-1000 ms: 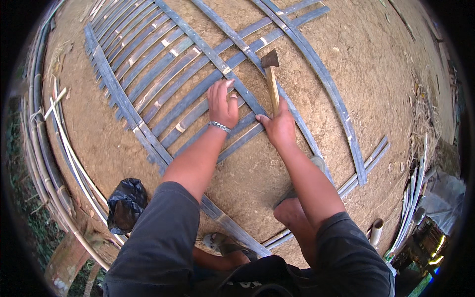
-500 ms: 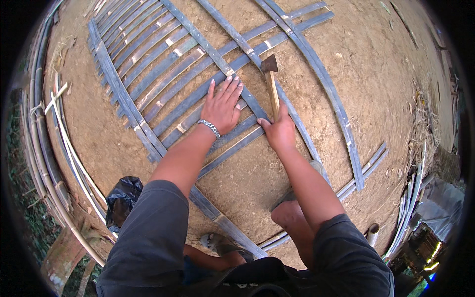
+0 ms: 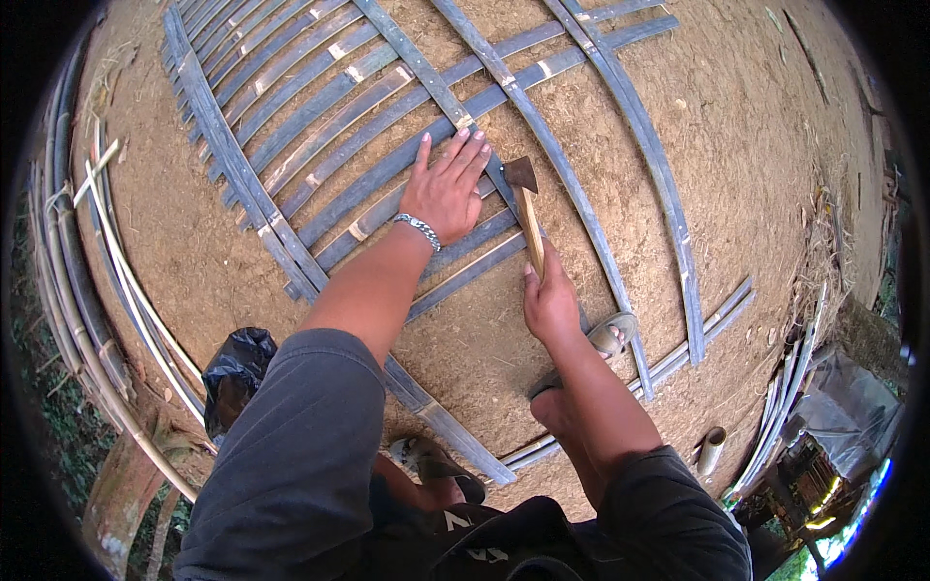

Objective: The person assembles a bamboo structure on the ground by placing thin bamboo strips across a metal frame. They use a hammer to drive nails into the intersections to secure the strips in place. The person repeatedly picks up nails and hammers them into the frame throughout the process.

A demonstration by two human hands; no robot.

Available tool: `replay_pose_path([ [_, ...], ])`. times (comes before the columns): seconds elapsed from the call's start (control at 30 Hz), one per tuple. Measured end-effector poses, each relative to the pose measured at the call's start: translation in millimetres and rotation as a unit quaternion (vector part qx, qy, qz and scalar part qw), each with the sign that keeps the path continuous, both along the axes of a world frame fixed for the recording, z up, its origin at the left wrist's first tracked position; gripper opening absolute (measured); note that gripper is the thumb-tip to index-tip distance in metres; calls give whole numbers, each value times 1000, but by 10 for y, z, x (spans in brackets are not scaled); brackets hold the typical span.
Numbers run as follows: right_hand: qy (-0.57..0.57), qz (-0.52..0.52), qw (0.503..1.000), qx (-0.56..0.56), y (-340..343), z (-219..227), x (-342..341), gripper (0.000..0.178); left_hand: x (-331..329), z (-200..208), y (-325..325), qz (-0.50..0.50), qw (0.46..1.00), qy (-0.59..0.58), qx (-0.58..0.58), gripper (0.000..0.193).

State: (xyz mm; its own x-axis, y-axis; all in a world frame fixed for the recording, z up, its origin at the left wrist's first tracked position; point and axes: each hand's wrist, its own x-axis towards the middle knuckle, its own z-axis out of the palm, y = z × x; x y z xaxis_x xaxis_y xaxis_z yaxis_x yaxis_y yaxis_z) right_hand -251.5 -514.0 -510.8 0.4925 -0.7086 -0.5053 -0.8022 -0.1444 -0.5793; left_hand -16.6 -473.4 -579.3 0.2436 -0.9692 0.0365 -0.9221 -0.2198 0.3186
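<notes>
A lattice of dark bamboo slats (image 3: 336,114) lies on the ground in front of me. My left hand (image 3: 446,197) rests flat on it with fingers apart, fingertips near the crossing of a long slat (image 3: 414,60) and the crosswise ones. My right hand (image 3: 550,302) is closed round the lower part of the wooden handle of a small hatchet (image 3: 528,218). Its dark metal head points away from me, just right of my left hand and over or beside the long slat. Whether the head touches that slat, I cannot tell.
Two more long slats (image 3: 559,155) run to the right across the lattice. My sandalled foot (image 3: 612,335) is beside one. A black plastic bag (image 3: 238,373) sits at the left, near bamboo poles (image 3: 73,252). A short bamboo tube (image 3: 711,450) and split strips (image 3: 787,397) are at the right.
My right hand and the hatchet have come nearer to me, the head now lower beside my left hand. My left hand stays flat on the slats. The view has shifted slightly.
</notes>
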Motion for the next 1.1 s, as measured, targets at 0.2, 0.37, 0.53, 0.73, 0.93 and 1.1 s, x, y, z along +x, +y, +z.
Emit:
replay_pose_path([
  [0.2, -38, -23, 998, -42, 12, 217, 49, 54, 12, -30, 13, -2, 1000, 0, -3, 59],
  [0.37, -57, 16, 996, -71, -69, 295, 81, 51, 5, -31, 30, 1, 1000, -1, -13, 57],
  [0.53, 19, 74, 994, -76, -173, 350, 50, 51, -3, -16, 16, -6, 1000, -6, -10, 57],
  [0.73, -20, 69, 990, -118, -180, 647, 271, 52, 9, -66, 43, -1, 1000, -13, -9, 57],
  [0.93, 37, 117, 987, -101, -249, 524, 99, 52, 17, -1, -17, -9, 1000, -7, -4, 56],
  [1.1, -35, 87, 987, -127, -191, 764, 269, 54, 15, -64, 60, 1, 1000, -7, -7, 57],
])
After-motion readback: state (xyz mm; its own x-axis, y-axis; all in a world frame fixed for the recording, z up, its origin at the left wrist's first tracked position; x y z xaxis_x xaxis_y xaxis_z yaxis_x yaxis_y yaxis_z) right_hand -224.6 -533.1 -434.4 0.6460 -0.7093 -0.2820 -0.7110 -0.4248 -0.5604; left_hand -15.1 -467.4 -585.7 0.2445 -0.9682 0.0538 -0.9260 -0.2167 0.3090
